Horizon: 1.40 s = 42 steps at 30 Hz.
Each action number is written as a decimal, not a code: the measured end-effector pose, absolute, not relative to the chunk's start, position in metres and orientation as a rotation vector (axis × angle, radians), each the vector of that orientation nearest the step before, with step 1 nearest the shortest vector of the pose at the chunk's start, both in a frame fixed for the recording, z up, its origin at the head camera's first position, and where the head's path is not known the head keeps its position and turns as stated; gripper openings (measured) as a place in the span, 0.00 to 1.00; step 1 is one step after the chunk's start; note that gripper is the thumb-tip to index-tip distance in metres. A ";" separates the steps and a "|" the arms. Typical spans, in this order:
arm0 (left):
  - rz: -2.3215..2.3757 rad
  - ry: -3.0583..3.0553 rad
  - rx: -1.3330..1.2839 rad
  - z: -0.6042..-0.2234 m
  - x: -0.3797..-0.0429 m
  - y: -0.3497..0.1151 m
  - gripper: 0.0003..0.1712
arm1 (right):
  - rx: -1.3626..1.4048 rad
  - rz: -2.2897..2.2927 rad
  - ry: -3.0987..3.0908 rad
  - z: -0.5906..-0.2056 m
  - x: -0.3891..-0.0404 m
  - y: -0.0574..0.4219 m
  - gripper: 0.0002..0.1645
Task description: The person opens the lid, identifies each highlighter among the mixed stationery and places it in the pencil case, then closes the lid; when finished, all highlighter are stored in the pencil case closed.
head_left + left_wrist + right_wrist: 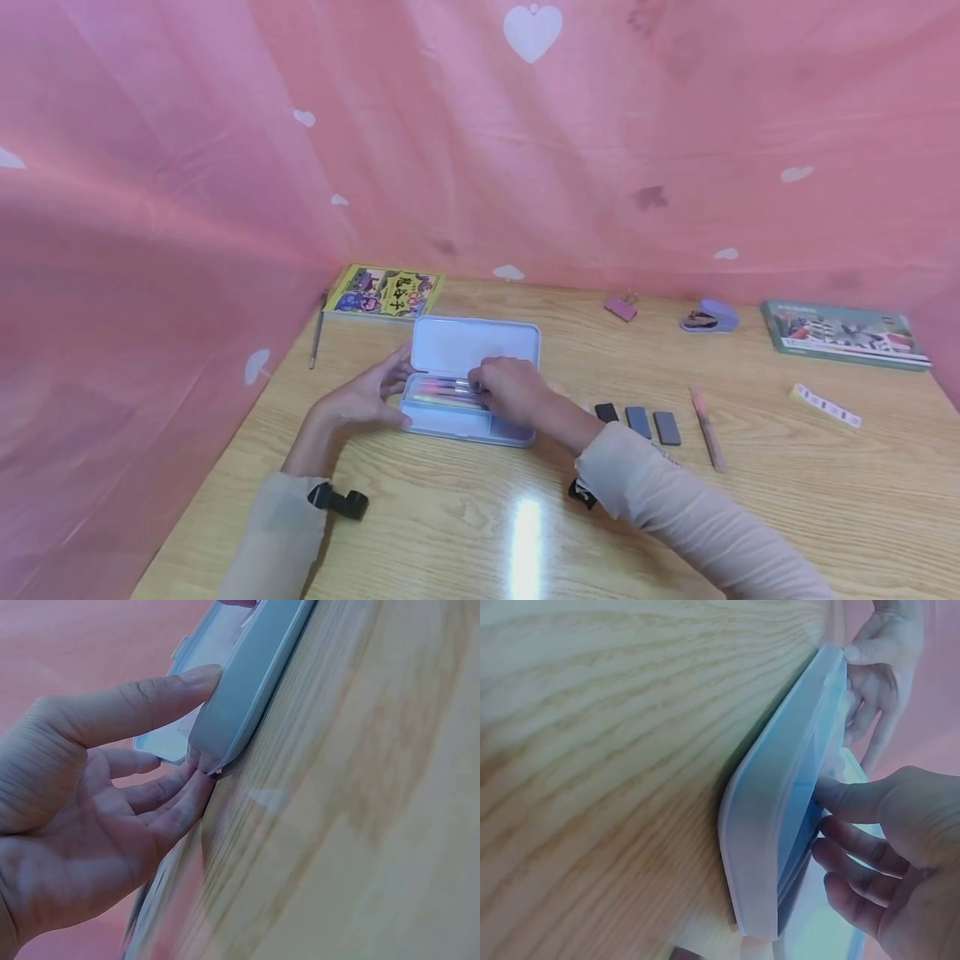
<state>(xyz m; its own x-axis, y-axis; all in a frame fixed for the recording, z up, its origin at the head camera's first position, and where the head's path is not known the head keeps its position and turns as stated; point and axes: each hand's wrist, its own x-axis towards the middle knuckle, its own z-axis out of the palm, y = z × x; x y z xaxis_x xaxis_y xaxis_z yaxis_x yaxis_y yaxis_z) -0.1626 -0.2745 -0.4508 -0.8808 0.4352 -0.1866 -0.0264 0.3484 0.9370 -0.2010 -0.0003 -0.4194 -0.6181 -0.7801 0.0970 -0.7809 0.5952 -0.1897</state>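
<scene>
A pale blue pencil case [442, 422] lies with its lid [476, 346] raised at the back. Several pens [448, 392] lie side by side in its rear left compartment. My left hand [367, 393] grips the case's left end, thumb on the front rim and fingers around the corner, as the left wrist view shows. My right hand [513, 390] reaches into the case from the right, fingers bent at the pens' right ends. In the right wrist view, its thumb and fingertips [829, 793] dip past the rim; I cannot tell whether they pinch a pen.
Right of the case lie dark and grey blocks [666, 428], a pink pen [707, 429] and a patterned white strip [826, 406]. Behind are a pink binder clip [622, 307], a purple stapler [709, 317] and a green box [846, 335]. A yellow book [386, 292] and a pencil [318, 333] lie back left.
</scene>
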 end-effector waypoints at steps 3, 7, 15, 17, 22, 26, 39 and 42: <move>1.541 2.215 0.336 -0.451 -0.161 -0.275 0.73 | 1.362 0.382 -2.826 -0.415 -0.201 0.002 0.05; 1.535 2.211 0.339 -0.453 -0.161 -0.277 0.73 | 1.311 0.475 -2.859 -0.403 -0.202 0.012 0.10; 1.545 2.208 0.355 -0.453 -0.164 -0.276 0.72 | 0.994 0.647 -2.891 -0.384 -0.212 0.083 0.20; 1.545 2.208 0.349 -0.453 -0.164 -0.275 0.72 | 0.921 0.641 -2.908 -0.383 -0.212 0.112 0.23; 1.538 2.206 0.353 -0.451 -0.163 -0.271 0.72 | 0.733 0.558 -2.963 -0.380 -0.206 0.190 0.27; 1.514 2.250 0.366 -0.448 -0.162 -0.271 0.72 | 0.625 0.526 -3.002 -0.379 -0.196 0.238 0.30; 1.470 2.302 0.403 -0.450 -0.162 -0.273 0.72 | 0.462 0.573 -3.101 -0.402 -0.179 0.274 0.35; 1.476 2.301 0.406 -0.450 -0.163 -0.274 0.72 | 0.438 0.595 -3.152 -0.410 -0.181 0.270 0.30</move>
<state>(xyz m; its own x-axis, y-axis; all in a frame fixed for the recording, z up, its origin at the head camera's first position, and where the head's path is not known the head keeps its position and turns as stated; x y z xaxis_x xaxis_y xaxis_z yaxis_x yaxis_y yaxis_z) -0.1626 -0.2735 -0.4500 -0.8878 0.4330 -0.1557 0.0389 0.4077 0.9123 -0.1813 0.2697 -0.4099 -0.9590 -0.2802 -0.0437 -0.2450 0.8962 -0.3699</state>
